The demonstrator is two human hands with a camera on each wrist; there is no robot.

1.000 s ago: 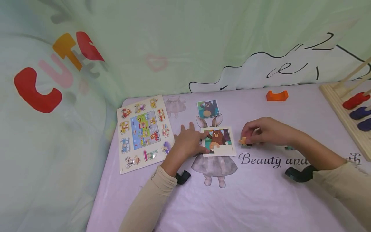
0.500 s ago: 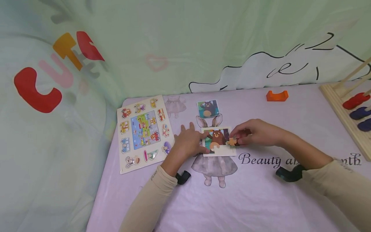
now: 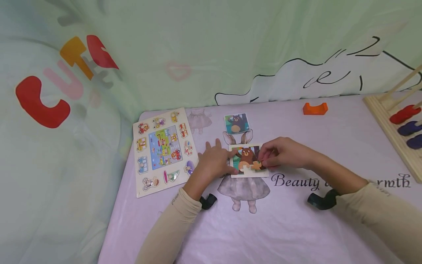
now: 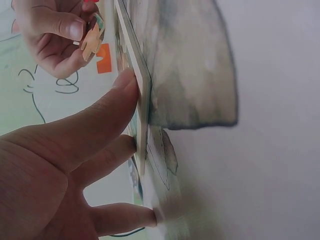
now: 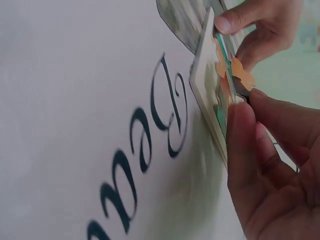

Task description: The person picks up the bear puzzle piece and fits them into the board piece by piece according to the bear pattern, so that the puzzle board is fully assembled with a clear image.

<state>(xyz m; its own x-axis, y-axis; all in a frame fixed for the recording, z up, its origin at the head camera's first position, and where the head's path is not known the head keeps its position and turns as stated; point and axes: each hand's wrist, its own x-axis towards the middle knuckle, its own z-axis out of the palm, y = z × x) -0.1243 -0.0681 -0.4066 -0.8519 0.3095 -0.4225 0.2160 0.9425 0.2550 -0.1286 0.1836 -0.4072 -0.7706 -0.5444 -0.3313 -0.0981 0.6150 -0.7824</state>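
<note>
A small bear jigsaw in a pale wooden tray [image 3: 248, 176] lies at the middle of the table. The left hand [image 3: 213, 159] rests at the tray's left side, fingers spread; its thumb touches the tray's front edge in the left wrist view. Between thumb and fingers, the right hand [image 3: 285, 153] pinches a brown-and-orange jigsaw piece [image 3: 258, 165] over the tray's right part. The right wrist view shows this piece [image 5: 243, 77] tilted above the tray [image 5: 202, 75]. A gap of bare wood shows at the picture's bottom. Behind the tray lies a bear picture card [image 3: 236, 124].
A peg puzzle board [image 3: 140, 187] with vehicle pieces lies at the left. An orange block [image 3: 315, 109] sits near the back edge, and a wooden bead frame [image 3: 392, 135] stands at the right. Black curved parts [image 3: 321, 201] show beside the wrists. Fabric hangs behind and to the left.
The right hand has moved left with the jigsaw piece, from the table beside the tray to over its lower right part. The left hand has stayed in place.
</note>
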